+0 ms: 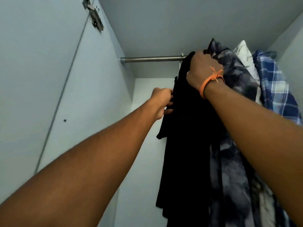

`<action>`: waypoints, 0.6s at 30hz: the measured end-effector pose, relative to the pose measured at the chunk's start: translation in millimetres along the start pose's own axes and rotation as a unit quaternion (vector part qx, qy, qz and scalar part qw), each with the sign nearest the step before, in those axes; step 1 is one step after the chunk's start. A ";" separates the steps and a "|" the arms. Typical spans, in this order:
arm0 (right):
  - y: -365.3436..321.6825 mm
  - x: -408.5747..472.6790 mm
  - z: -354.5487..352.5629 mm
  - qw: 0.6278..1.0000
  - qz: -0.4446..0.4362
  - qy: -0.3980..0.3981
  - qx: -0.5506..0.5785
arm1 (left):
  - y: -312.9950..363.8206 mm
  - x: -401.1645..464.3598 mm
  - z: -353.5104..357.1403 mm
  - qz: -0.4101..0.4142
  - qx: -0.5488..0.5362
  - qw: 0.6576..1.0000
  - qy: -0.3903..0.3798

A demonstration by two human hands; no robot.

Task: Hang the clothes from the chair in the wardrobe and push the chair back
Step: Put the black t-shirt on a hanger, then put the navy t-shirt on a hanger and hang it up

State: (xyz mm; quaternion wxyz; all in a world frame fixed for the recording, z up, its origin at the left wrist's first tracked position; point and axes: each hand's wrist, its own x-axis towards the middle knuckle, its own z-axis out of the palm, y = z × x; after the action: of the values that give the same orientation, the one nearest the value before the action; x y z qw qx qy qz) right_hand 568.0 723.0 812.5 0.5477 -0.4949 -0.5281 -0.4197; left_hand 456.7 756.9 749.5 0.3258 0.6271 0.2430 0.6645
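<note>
Black garment [188, 136], the task item, hangs inside white wardrobe [98, 76], its top up at metal rail [152, 59] and its length dropping past bottom edge of view. R. hand [202, 71], seen from the back w/ orange thread band [211, 81] at wrist, is raised to rail level; fingers curl over top of black garment, gripping it; whether a hanger sits under the fingers cannot be told. L. hand [161, 102] reaches in lower, on left edge of same garment; fingertips curl into the cloth and pinch it. Both forearms stretch up from lower corners of view. Just right of black garment, touching it: grey tie-dye garment [232, 74], then white patterned cloth [244, 53], then blue/white plaid shirt [277, 89], all bunched at rail's right end. Rail's left part is bare and meets the side panel. Door hinge [95, 17] shows upper left. Chair not in view.
</note>
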 end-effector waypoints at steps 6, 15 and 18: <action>-16.5 -94.0 -41.9 0.993 0.058 -0.037 0.096 | 12.7 -87.3 -30.2 -0.063 0.044 0.995 0.063; -100.8 -239.2 -108.3 0.921 0.178 -0.126 0.324 | 75.8 -269.6 -104.0 -0.049 0.183 0.971 0.147; -153.4 -283.5 -152.6 0.879 0.191 -0.160 0.407 | 97.6 -355.3 -143.2 -0.010 0.298 0.933 0.201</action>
State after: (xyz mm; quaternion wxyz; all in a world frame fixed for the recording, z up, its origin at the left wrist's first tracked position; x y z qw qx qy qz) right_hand 416.7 530.5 553.1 0.6785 -0.3800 -0.6280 0.0296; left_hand 302.6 441.8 567.4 0.0755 0.5464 0.4966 0.6702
